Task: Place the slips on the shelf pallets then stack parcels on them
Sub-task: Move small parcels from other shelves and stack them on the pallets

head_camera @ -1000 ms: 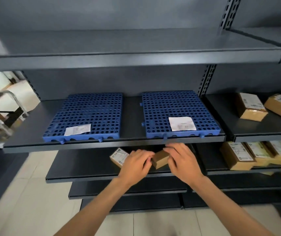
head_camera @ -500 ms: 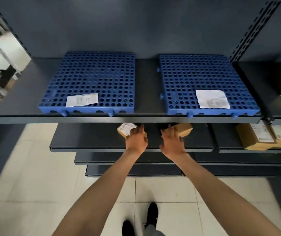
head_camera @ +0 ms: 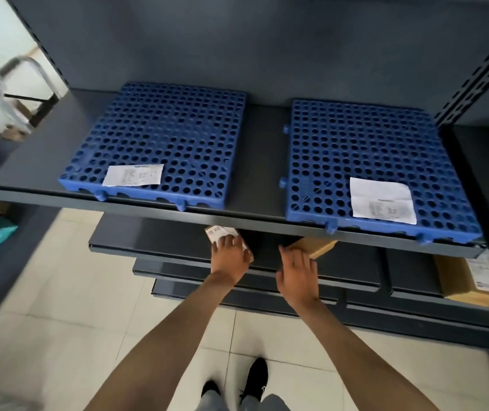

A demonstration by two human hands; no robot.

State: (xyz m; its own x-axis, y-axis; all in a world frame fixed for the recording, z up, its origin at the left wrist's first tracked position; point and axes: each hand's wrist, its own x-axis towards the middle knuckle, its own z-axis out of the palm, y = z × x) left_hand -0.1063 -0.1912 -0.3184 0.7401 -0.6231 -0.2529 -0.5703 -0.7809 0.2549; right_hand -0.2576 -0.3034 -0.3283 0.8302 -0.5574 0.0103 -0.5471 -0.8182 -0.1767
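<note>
The shelf (head_camera: 237,217) half hides a labelled parcel (head_camera: 218,232) under the flat left grip (head_camera: 230,256), and a brown parcel (head_camera: 319,247) at the spread right grip (head_camera: 298,271). Print on slips (head_camera: 382,200) is unreadable.

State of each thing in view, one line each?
left pallet: flat on upper shelf, no parcels yet.
right pallet: same shelf, no parcels yet.
left slip: flat on left pallet, front edge.
right slip: flat on right pallet, front right.
labelled parcel: on lower shelf.
plain parcel: on lower shelf.
left hand: fingers laid on labelled parcel.
right hand: fingers straight, at plain parcel.
</note>
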